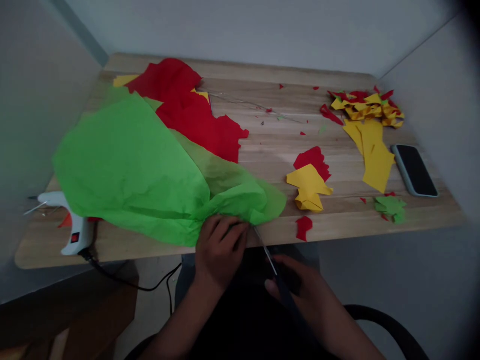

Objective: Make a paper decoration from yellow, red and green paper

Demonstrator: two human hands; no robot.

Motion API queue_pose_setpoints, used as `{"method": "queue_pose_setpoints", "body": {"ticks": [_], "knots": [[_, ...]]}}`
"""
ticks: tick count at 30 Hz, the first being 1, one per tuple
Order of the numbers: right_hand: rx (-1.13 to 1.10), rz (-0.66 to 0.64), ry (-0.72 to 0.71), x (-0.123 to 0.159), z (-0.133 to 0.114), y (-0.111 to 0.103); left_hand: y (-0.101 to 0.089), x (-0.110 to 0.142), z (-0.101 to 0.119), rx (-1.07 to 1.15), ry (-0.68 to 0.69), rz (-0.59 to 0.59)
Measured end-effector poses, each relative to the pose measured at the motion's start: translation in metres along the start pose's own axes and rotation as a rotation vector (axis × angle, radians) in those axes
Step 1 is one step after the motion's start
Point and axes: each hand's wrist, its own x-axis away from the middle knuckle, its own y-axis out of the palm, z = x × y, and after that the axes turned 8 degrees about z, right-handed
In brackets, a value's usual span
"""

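green paper (123, 155), spread on the table (277, 145) beyond and to the left of the left hand (221, 247): how is it held?

by the left hand, whose curled fingers grasp its bunched near edge; the right hand (307, 285), to the right and slightly lower, grips scissors (273, 266) by the dark handle.

and the blade?

it points toward the left hand's fingertips, beside the paper; whether it is cutting cannot be told.

what lies further out?

just beyond the right hand, a small red scrap (303, 228); past it, a yellow cut-out (309, 187) overlapping a red cut-out (315, 159). beyond the left hand, red paper (202, 117) lies partly under the green; well to that hand's left, a white glue gun (83, 230).

and farthest?

well right of the right hand, a phone (416, 170); farther off, a heap of yellow and red pieces (369, 107).
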Motion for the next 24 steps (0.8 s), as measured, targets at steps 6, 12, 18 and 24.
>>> {"method": "queue_pose_setpoints", "body": {"ticks": [6, 12, 18, 24], "knots": [[0.096, 0.045, -0.009, -0.002, -0.006, -0.005, -0.002, 0.001, -0.001, 0.109, 0.021, 0.015], [0.166, 0.065, 0.006, -0.007, -0.009, -0.004, 0.0, 0.006, -0.003, 0.141, -0.022, 0.054], [0.213, 0.096, -0.022, -0.011, -0.011, -0.006, -0.001, 0.006, -0.004, 0.164, -0.003, 0.037], [0.085, 0.035, -0.048, -0.018, -0.003, -0.011, -0.003, 0.002, -0.004, 0.143, -0.008, 0.029]]}}
